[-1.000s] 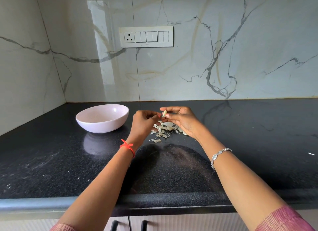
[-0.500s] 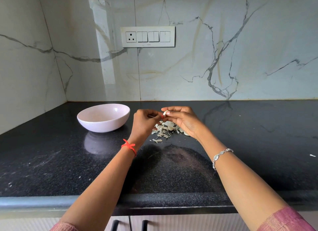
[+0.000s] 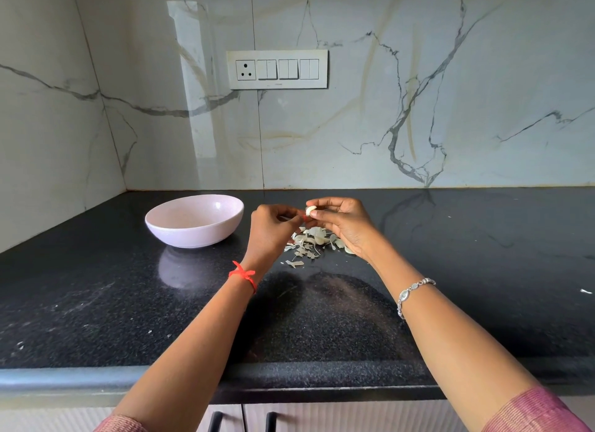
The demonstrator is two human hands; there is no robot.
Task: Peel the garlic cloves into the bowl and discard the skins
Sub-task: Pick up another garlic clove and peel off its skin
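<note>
The black counter [image 3: 96,302] is the hazard. The work happens right of the bowl [image 3: 193,238], not over it, so a slipped clove would likely land among the skins [image 3: 309,241]. The bowl's visible inside shows no cloves. Just right of it, the right hand [image 3: 346,225] pinches the garlic clove [image 3: 310,210] and the left hand [image 3: 273,232] pinches its end with curled fingers.

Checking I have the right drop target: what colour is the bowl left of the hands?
The bowl is plain pale pink; head view shows it best.
</note>
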